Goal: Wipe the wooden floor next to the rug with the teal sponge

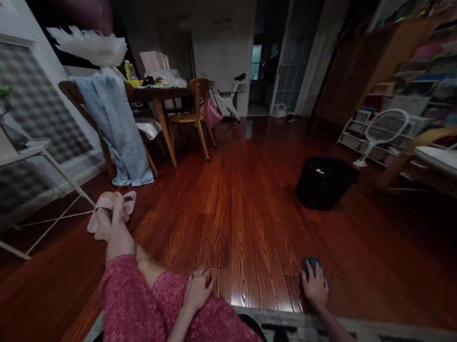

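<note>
My left hand (199,288) lies palm down on my thigh, on the dark pink patterned trousers (129,310), with fingers loosely stretched and nothing in them. Over to the right, my right hand (315,286) has its fingers spread around a small dark blue-grey object (312,263). The hand covers most of that object, so its kind does not show. Whether it touches the floor I cannot tell. Beyond this hand stands a black waste bin (324,184) on the wooden floor (239,212), apart from it.
Pink slippers (97,213) are by my crossed feet at left, near a white metal-legged stand (48,148). Jeans (114,122) hang over a chair at the dining table (155,92). An exercise bike (229,102) stands behind. On the right are shelves (409,104) and a wooden armchair (428,142).
</note>
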Tool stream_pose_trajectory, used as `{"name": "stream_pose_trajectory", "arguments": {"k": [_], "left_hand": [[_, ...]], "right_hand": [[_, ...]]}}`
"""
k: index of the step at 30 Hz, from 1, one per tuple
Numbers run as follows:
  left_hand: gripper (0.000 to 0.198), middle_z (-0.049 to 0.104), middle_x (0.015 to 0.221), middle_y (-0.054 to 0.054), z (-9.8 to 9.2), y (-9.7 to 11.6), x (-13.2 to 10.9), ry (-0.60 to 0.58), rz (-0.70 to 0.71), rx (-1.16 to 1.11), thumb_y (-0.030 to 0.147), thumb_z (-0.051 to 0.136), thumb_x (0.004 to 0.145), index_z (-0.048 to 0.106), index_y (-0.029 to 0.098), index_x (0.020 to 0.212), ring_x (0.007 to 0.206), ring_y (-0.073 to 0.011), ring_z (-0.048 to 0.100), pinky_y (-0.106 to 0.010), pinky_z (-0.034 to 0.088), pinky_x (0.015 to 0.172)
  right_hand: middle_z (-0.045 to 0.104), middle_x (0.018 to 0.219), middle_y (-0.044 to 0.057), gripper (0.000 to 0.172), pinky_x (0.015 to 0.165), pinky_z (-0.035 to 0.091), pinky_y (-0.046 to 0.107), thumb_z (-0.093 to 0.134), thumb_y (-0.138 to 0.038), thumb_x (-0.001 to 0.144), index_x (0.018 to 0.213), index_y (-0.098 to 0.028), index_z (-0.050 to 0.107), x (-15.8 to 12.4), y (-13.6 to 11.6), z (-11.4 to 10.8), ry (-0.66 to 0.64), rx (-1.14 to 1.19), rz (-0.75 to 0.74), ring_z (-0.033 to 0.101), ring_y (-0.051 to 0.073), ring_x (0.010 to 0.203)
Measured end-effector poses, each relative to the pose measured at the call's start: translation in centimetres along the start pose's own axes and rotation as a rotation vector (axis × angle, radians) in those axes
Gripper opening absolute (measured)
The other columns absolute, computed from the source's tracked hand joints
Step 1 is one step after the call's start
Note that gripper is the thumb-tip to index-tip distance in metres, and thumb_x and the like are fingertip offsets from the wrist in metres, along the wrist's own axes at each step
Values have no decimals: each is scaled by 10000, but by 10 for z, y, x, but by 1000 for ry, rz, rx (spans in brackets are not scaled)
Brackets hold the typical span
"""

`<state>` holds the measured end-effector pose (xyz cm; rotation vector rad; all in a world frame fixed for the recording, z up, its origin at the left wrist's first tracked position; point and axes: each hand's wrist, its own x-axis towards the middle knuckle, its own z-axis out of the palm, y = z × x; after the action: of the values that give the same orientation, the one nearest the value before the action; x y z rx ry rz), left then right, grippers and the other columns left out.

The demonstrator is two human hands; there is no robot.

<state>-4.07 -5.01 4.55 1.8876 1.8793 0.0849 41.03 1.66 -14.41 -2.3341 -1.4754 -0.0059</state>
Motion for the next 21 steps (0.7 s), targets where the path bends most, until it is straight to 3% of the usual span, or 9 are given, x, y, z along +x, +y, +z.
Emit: {"name": "stream_pose_trajectory", "arguments": {"k": [2,5,11,16,21], "left_hand": [[506,450,1563,-95,1,-1,1,-5,-2,6,396,346,982,565,193,1391,1479,-235,342,-428,254,1216],[511,445,1567,-87,4,-1,2,-24,-9,18,400,348,980,555,207,1405,1472,-235,354,-425,268,1208],[532,465,1554,-79,1,0,3,-37,-24,72,435,316,980,566,216,1395,1452,-226,385,-394,282,1193],[530,476,1546,-68,-2,4,2,-67,-43,99,420,319,965,572,219,1385,1450,-230,385,-381,296,1182],[543,479,1544,-73,-3,8,5,-82,-49,98,418,312,961,565,209,1394,1443,-223,396,-363,307,1173]], "right_hand": [[362,1587,175,653,1111,333,573,208,-435,946,1508,-203,445,-20,6,1,77,2,59,316,328,1473],[375,1577,186,650,1102,330,588,205,-416,946,1516,-199,431,-52,-11,6,115,-12,77,322,338,1466],[374,1583,170,611,1135,299,566,267,-339,933,1482,-174,477,-85,-60,15,-30,-55,-82,303,315,1477],[411,1570,101,583,1140,330,493,260,-400,949,1445,-239,521,-61,-42,12,-118,-26,-296,336,261,1465],[360,1600,130,645,1173,270,492,223,-443,948,1494,-195,460,-2,-10,2,-79,-77,-191,309,276,1479]]}}
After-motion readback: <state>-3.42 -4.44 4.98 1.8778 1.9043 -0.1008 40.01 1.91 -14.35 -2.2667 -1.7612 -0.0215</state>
